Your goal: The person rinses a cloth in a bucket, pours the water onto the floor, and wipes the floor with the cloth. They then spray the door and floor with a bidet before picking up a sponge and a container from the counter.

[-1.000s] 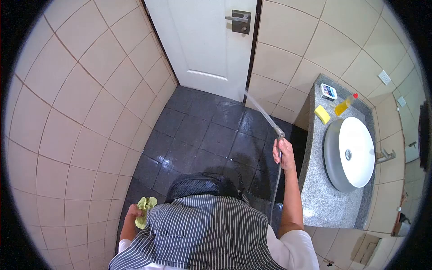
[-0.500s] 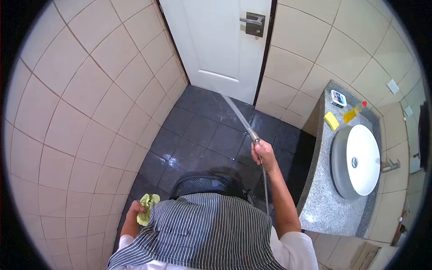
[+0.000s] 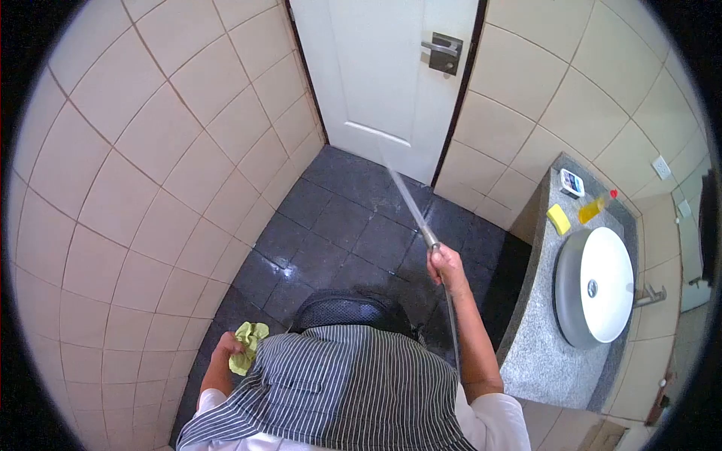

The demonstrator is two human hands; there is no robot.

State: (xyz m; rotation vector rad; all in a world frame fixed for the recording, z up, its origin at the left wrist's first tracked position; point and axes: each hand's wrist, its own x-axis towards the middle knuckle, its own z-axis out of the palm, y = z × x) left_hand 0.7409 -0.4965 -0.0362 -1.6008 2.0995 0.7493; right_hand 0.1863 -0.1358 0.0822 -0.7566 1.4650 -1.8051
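Observation:
My right hand (image 3: 446, 265) is closed around a metal spray nozzle (image 3: 431, 237) on a thin hose (image 3: 453, 331) that runs down beside my forearm. A jet of water (image 3: 408, 198) shoots from the nozzle toward the foot of the white door (image 3: 376, 105). At the lower left, my left hand (image 3: 228, 346) grips a crumpled yellow-green cloth (image 3: 248, 348), held beside my striped apron (image 3: 353, 383). Dark floor tiles (image 3: 350, 218) lie beneath the spray, shiny with wet patches.
On the right, a grey stone counter (image 3: 526, 338) carries a white round basin (image 3: 602, 286), a yellow sponge (image 3: 559, 219), a bottle of yellow liquid (image 3: 592, 210) and a small white-rimmed box (image 3: 571, 183). A faucet (image 3: 649, 296) stands behind the basin. Beige tiled wall (image 3: 150, 188) rises at left.
The view has shifted slightly, so the door and counter appear a little lower and further right. The spray still points at the door's base, and both hands keep their holds.

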